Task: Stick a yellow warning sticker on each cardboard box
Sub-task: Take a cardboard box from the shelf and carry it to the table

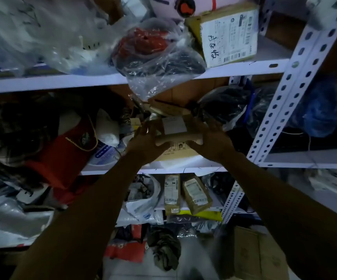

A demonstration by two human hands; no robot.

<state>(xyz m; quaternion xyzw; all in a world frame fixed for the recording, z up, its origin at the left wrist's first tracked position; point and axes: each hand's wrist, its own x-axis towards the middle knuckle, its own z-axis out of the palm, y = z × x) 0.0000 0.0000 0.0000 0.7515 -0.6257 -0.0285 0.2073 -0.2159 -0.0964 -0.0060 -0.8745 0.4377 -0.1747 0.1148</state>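
Both my hands hold a small cardboard box (176,129) with a white label at the middle shelf (183,169). My left hand (146,139) grips its left side and my right hand (212,140) grips its right side. The small box rests on top of a larger flat cardboard box (178,151) with printed symbols on its front. Another cardboard box (227,33) with a big white shipping label lies on the top shelf at the right. Two narrow cardboard parcels (185,194) stand on the lower shelf. I see no yellow sticker in either hand.
White metal shelving with perforated uprights (284,93) fills the view. Clear plastic bags (159,55) of red and black goods hang over the top shelf edge. A red cloth item (66,152) lies at the left. A flattened cardboard box (258,253) sits on the floor at lower right.
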